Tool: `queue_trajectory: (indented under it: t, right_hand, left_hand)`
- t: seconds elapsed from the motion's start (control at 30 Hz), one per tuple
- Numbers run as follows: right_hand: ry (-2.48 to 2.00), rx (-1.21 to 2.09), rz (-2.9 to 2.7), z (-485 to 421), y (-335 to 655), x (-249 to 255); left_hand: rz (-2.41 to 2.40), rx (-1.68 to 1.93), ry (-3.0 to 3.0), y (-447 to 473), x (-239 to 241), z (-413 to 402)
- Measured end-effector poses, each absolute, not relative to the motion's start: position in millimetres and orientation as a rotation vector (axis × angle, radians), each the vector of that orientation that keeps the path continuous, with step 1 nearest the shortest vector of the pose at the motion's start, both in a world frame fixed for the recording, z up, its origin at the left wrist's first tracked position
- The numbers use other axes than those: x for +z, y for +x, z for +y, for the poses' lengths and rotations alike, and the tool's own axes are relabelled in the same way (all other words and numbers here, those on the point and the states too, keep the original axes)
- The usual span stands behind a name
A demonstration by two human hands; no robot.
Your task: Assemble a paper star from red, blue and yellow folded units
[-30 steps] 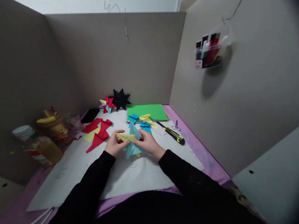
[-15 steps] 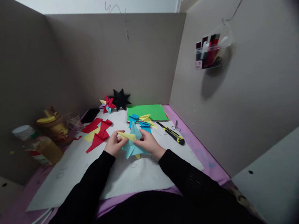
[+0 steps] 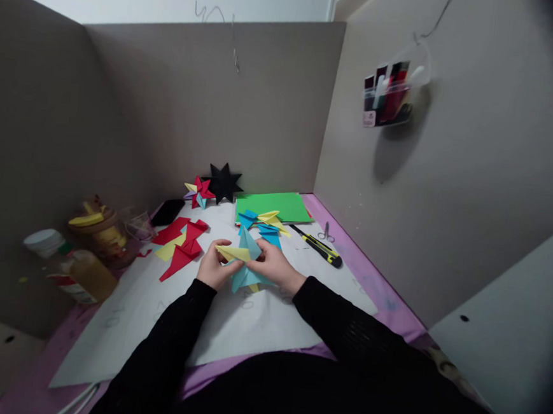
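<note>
Both my hands meet over a white sheet (image 3: pixel 228 331) on the desk. My left hand (image 3: pixel 213 267) pinches a folded yellow paper piece (image 3: pixel 233 253). My right hand (image 3: pixel 276 266) grips a light blue and yellow folded paper star (image 3: pixel 245 275), and the yellow piece pokes into it. Just beyond my hands lie more blue and yellow folded pieces (image 3: pixel 263 223). Red folded pieces (image 3: pixel 182 241) lie to the left.
A black paper star (image 3: pixel 223 184) and a small multicoloured star (image 3: pixel 198 192) stand at the back. A green paper stack (image 3: pixel 271 205), a yellow-black utility knife (image 3: pixel 318 247) and small scissors (image 3: pixel 326 233) lie on the right. Jars and a bottle (image 3: pixel 86 243) crowd the left. Cardboard walls enclose the desk.
My hands have barely shifted; the blue star has turned slightly between my fingers. The view moved a little.
</note>
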State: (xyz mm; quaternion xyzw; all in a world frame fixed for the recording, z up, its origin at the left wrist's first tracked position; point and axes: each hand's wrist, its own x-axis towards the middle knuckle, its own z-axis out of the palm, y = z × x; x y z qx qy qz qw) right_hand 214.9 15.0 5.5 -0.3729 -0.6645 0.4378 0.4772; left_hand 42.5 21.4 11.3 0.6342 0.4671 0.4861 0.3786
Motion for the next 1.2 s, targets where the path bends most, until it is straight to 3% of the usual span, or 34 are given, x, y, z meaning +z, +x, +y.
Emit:
queue_trajectory:
  t: [0.5, 1.03, 1.2]
  right_hand:
    - [-0.965, 1.178, -1.412, 16, 220, 14]
    - [-0.959, 1.149, -1.181, 27, 234, 15]
    - [-0.959, 1.124, -1.209, 29, 234, 11]
  left_hand:
    - [0.98, 1.135, 1.573, 34, 9, 25]
    - [1.311, 1.387, 1.501, 16, 11, 35]
    - [1.357, 1.316, 1.624, 17, 10, 36]
